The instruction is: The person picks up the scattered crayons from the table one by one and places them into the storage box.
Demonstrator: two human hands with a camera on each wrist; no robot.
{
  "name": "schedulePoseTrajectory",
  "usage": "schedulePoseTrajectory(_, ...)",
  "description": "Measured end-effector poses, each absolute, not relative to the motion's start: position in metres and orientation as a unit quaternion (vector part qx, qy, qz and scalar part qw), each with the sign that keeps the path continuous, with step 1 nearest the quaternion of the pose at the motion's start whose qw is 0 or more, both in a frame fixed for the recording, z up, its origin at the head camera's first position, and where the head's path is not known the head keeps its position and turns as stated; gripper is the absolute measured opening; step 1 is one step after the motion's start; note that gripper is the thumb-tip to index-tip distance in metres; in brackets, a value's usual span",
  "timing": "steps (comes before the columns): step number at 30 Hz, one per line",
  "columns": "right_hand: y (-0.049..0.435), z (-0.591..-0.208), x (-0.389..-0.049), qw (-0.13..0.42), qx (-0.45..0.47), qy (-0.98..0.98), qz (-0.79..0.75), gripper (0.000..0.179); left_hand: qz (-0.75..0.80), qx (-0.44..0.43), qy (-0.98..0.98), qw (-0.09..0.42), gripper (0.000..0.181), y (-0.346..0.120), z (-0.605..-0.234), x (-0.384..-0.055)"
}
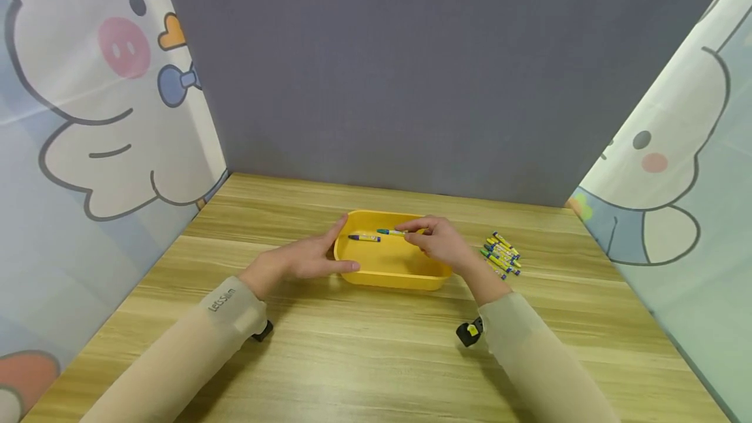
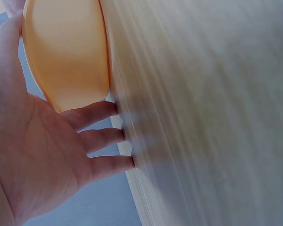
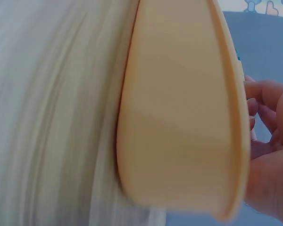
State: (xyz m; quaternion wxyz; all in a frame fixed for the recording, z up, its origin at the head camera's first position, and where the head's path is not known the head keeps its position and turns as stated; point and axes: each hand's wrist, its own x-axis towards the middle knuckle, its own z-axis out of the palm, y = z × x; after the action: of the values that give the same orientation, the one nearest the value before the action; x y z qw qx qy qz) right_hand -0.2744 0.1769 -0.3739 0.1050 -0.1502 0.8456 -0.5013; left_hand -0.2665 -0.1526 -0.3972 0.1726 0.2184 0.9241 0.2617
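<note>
A yellow tray [image 1: 390,261] with raised sides sits on the wooden table. My left hand [image 1: 311,258] rests at its left end, thumb by the front rim and index finger by the back rim; in the left wrist view the other fingers extend straight, tips at the tabletop. Over the tray, my right hand [image 1: 437,240] pinches a green crayon [image 1: 384,232] between thumb and fingers, tip pointing left. A dark blue crayon [image 1: 364,237] lies inside the tray near its left end. The tray wall [image 3: 184,108] hides part of the right hand's fingers in the right wrist view.
Several crayons in yellow-green wrappers form a loose pile [image 1: 502,255] to the right of the tray. A grey panel [image 1: 388,83] stands behind the table [image 1: 364,344], with cartoon-printed sheets [image 1: 111,168] along both sides.
</note>
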Motion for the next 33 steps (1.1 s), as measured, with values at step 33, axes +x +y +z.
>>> schedulePoseTrajectory(33, 0.101, -0.408, -0.297, 0.084, -0.152, 0.923, -0.345, 0.027, 0.261, 0.217, 0.926, 0.166, 0.124, -0.153, -0.400, -0.266)
